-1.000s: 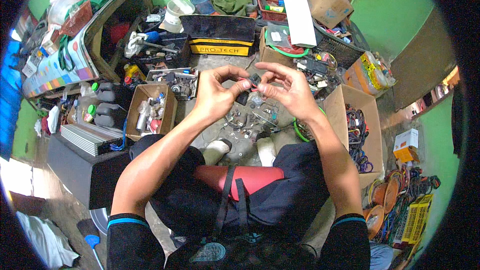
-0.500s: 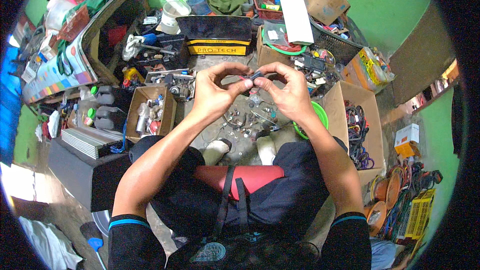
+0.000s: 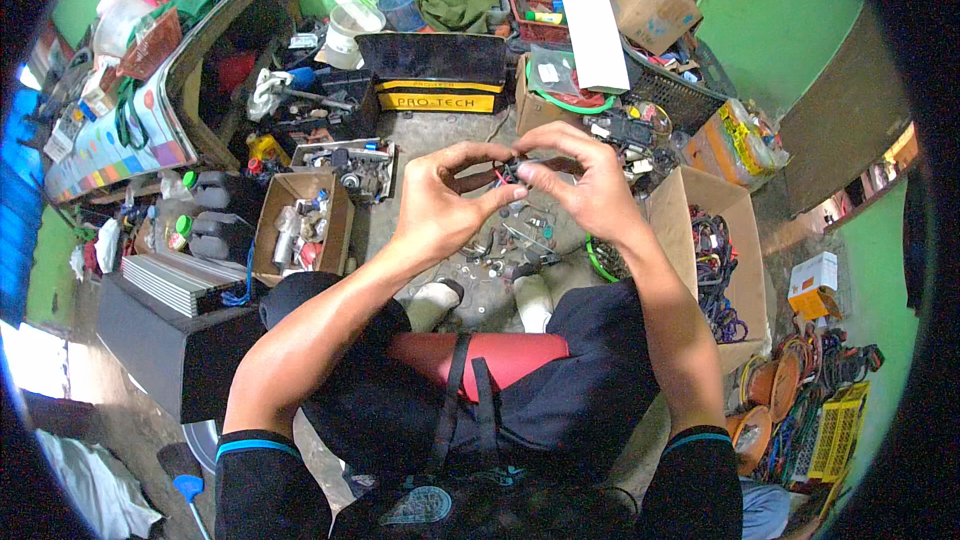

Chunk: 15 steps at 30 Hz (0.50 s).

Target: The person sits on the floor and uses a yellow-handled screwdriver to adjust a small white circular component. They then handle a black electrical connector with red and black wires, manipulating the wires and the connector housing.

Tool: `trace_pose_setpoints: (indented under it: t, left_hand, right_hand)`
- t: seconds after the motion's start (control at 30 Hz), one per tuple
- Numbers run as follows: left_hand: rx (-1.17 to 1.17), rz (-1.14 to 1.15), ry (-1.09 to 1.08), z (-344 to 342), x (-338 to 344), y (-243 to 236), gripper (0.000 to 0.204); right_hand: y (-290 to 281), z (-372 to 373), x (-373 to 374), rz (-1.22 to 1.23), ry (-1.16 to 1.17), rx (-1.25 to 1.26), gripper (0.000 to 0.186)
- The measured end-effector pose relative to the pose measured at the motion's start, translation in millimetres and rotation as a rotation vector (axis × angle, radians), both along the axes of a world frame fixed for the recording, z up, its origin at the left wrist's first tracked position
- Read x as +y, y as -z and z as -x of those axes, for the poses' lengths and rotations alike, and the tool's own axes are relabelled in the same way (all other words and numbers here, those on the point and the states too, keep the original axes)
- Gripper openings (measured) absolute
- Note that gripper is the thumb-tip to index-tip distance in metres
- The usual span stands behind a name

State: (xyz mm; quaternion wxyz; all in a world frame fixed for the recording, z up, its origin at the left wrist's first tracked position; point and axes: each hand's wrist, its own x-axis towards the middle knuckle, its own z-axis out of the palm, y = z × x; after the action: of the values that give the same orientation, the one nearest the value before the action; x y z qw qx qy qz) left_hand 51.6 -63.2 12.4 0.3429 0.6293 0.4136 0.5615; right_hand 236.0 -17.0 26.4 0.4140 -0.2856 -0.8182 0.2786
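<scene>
Both hands meet in front of me above the floor, around a small dark part point(image 3: 509, 172) with a bit of red wire or red edge on it. My left hand point(image 3: 440, 202) curls in from the left, its thumb and fingertips closed at the part. My right hand point(image 3: 592, 190) pinches the same part from the other side, thumb against it. Fingers cover most of the part, so its exact kind cannot be made out. Below the hands, many small loose pieces point(image 3: 500, 245) are scattered on the concrete floor between my feet.
A cardboard box of wires point(image 3: 712, 270) stands at right, a smaller box of parts point(image 3: 305, 225) at left. Beyond my hands are a black and yellow toolbox point(image 3: 438, 100) and a tray of metal parts point(image 3: 350, 172). A green basin point(image 3: 603, 258) is partly behind my right forearm.
Both hands have shifted slightly to the right. The fingers have changed their hold, and the dark part has turned and is now more hidden.
</scene>
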Motion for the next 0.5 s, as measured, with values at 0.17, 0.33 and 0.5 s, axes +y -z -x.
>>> trace_pose_setpoints:
  t: [0.17,0.33,0.5]
  left_hand:
    - [-0.054,-0.018,-0.070,0,2,4,0.025]
    - [-0.205,-0.056,-0.045,-1,6,6,0.028]
    - [0.000,0.010,0.038,3,2,6,0.031]
  right_hand:
    - [6,3,-1,0.024,0.089,0.050,0.022]
    - [6,10,-10,-0.313,0.188,0.120,0.013]
    - [6,9,-12,-0.522,0.250,0.154,0.021]
